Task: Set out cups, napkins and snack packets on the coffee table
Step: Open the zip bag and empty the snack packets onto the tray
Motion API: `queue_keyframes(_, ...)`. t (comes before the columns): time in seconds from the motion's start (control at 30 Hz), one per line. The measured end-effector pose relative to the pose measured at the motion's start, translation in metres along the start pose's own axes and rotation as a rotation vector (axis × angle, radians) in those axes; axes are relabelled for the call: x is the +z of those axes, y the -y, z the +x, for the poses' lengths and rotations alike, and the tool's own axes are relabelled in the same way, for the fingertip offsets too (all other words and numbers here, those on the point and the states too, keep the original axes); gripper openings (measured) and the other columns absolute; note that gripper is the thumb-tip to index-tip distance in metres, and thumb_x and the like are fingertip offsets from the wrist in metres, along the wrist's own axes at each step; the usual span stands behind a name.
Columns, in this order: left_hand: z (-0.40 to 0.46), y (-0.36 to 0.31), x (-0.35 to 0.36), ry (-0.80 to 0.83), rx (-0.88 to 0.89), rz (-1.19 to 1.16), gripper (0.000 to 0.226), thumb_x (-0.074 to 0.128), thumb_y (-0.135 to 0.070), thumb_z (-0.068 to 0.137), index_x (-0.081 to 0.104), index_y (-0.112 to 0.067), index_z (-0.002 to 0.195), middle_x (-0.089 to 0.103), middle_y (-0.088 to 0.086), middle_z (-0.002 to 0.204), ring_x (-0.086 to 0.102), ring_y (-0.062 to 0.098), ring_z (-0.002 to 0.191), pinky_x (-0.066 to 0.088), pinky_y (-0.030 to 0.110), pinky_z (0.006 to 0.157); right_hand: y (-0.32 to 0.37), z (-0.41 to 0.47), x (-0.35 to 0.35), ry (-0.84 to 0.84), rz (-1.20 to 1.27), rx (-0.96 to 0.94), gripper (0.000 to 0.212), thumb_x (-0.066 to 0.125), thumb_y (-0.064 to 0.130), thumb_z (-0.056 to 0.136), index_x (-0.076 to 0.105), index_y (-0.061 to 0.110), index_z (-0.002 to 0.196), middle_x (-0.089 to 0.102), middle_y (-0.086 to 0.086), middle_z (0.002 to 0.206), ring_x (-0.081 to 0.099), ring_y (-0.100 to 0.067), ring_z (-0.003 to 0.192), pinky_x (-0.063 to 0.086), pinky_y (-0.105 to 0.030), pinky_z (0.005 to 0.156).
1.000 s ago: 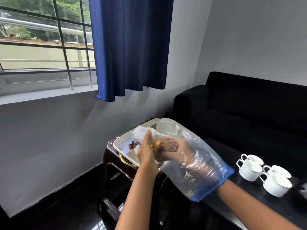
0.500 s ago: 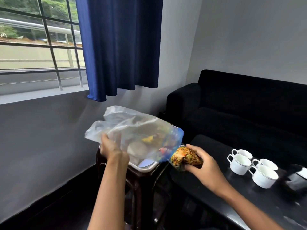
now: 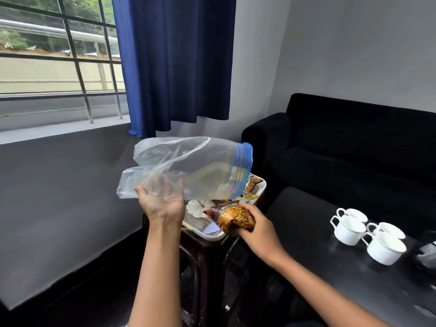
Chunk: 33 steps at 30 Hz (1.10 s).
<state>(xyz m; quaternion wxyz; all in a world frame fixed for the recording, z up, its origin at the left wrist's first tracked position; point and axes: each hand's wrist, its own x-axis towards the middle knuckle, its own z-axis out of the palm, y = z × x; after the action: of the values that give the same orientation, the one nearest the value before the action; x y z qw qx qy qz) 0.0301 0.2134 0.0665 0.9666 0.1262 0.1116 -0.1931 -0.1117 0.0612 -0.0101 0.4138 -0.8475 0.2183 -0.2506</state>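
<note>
My left hand (image 3: 162,204) grips the closed end of a clear plastic bag (image 3: 188,168) with a blue zip rim, held level in the air above a white tray (image 3: 259,187). My right hand (image 3: 254,226) is shut on a snack packet (image 3: 232,217) printed with an orange mixture, just over the tray's near edge. Several white cups (image 3: 368,234) stand grouped on the black coffee table (image 3: 306,223) to the right. More printed packets lie in the tray, partly hidden by the bag.
The tray rests on a dark wooden side stand (image 3: 207,256) between the wall and the coffee table. A black sofa (image 3: 354,147) runs behind the table. A blue curtain (image 3: 177,62) and barred window (image 3: 59,62) are at the left. A dark object (image 3: 427,253) sits beside the cups.
My right hand came out of the bag with the snack packet. My left hand lifted the bag up and left, and it now hangs level and looks empty.
</note>
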Motion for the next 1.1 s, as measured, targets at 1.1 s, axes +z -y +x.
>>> queue_keyframes(1.1,-0.019,0.017,0.016,0.086,-0.033,-0.046,0.042,0.037,-0.050,0.098,0.060,-0.015,0.097,0.056,0.008,0.095,0.060,0.016,0.067,0.060,0.032,0.065,0.072,-0.020,-0.023,0.256,0.821,0.465,0.031,0.057,0.042,0.083,0.059,0.027,0.110,0.058,-0.010,0.122,0.057,-0.028,0.112,0.047,-0.045,0.096)
